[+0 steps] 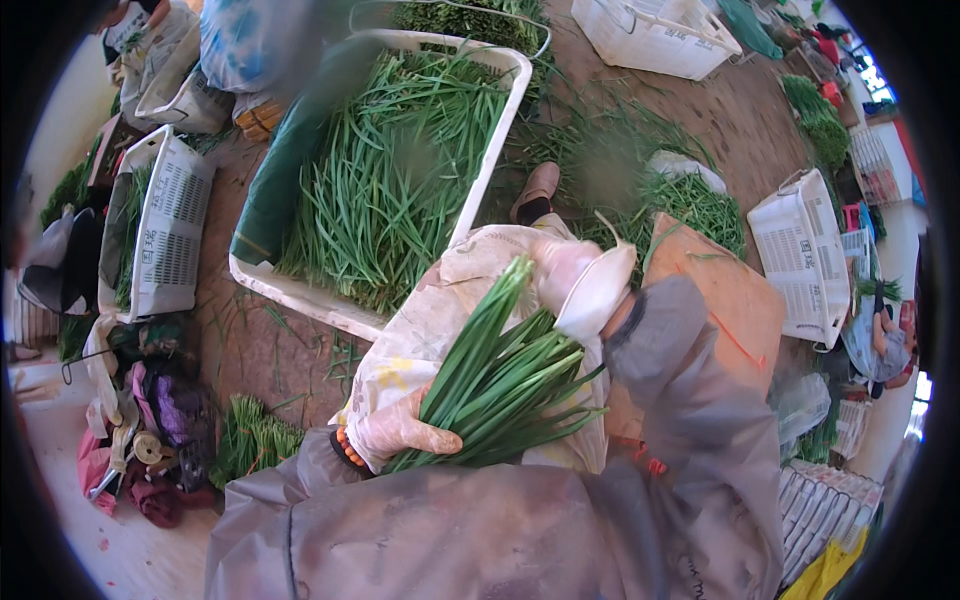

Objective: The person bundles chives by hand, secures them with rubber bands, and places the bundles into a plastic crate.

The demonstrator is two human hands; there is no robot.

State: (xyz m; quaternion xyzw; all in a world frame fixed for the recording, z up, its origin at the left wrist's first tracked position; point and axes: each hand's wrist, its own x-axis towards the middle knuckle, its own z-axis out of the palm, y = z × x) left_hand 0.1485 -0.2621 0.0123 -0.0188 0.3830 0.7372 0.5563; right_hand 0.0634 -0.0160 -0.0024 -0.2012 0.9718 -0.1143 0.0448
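Note:
A bunch of long green garlic chives (500, 385) lies slantwise across my lap, its leaves fanned out to the right. Wrapped round its lower left side is my left hand (405, 430), in a thin pale glove, with orange beads at the wrist. My right hand (565, 272) is smeared by motion beside the upper tips of the bunch, so its fingers cannot be made out. A stiff whitish flap (597, 292) stands at that wrist, above a grey sleeve. Pale stained cloth (480, 255) covers my legs under the bunch.
A large white crate (350, 322) heaped with loose chives stands ahead to the left, green sheeting along one side. To the right are an orange-brown board (715, 305) and a chive pile (690, 210). More white crates (175, 225) stand around; tied bunches (255, 440) lie left.

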